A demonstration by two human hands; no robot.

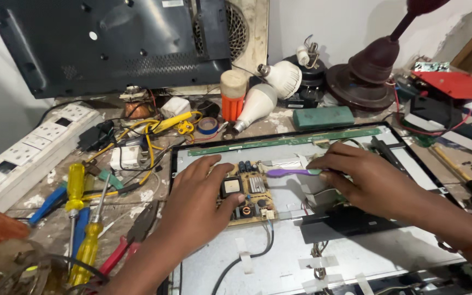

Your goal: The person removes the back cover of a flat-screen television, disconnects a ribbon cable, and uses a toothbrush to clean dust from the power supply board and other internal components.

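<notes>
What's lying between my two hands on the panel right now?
In the head view, the tan circuit board lies between the left hand and right hand, with the purple toothbrush reaching over it.

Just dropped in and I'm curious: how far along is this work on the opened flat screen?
Done: the flat screen's grey metal back lies uncovered, its black plastic cover propped against the wall. In hand: the left hand steadies the tan circuit board while the right hand holds a purple toothbrush over it. Left: the board is uncovered, wires attached, yellow-handled screwdrivers lying out.
</notes>
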